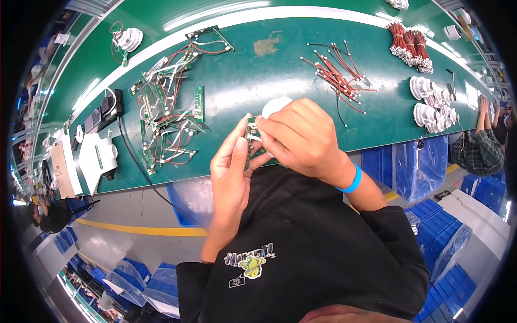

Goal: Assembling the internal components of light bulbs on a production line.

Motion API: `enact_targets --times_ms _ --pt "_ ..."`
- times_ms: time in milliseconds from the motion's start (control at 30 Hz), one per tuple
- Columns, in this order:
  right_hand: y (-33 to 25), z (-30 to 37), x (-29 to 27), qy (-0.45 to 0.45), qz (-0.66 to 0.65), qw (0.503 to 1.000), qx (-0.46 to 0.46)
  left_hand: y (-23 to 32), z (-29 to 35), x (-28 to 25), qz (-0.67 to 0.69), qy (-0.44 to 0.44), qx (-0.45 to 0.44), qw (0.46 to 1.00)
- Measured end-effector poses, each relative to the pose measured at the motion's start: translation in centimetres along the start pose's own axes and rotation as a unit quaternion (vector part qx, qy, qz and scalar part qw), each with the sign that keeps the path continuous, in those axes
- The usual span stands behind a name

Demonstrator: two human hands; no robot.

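My left hand (230, 169) is closed on a narrow green circuit board (250, 134), held upright between thumb and fingers above the table's near edge. The fingers of my right hand (301, 137) pinch together at the board's upper end; whatever they grip is hidden. A short white cable (255, 139) shows against the board between the hands. Behind my right knuckles a white round part (276, 105) peeks out, mostly covered. Left of my hands lies a loose heap of green circuit boards (161, 102) with red, black and white wires, and a single board (199, 103) sits at its right side.
Loose red and black wires (336, 75) lie beyond my right hand. Bundled wires (412, 46) and white round housings (433, 107) stand at the right. A black power strip (102, 113) with its cable is at the left. Blue bins (425, 167) stand below the table (237, 70).
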State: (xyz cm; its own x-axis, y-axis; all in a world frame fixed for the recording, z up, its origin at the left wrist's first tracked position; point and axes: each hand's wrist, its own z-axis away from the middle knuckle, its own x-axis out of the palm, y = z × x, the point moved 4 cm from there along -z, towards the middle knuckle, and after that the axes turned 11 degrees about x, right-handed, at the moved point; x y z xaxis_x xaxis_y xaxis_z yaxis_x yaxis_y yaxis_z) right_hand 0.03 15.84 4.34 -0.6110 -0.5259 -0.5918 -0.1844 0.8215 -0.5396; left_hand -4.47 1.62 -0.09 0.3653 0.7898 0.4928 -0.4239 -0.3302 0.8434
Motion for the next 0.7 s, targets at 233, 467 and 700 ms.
enact_targets --times_ms 233,467,700 --pt "0.26 -0.08 -0.16 -0.019 -0.006 1.000 -0.006 -0.20 0.02 0.13 -0.006 -0.002 0.001 1.000" --pt "-0.09 -0.16 0.02 -0.020 0.012 0.999 -0.032 -0.02 0.13 0.60 -0.058 0.003 0.015 0.998" --pt "-0.29 -0.02 0.26 -0.026 0.057 0.998 -0.002 -0.10 0.10 0.33 -0.087 0.007 0.024 0.996"
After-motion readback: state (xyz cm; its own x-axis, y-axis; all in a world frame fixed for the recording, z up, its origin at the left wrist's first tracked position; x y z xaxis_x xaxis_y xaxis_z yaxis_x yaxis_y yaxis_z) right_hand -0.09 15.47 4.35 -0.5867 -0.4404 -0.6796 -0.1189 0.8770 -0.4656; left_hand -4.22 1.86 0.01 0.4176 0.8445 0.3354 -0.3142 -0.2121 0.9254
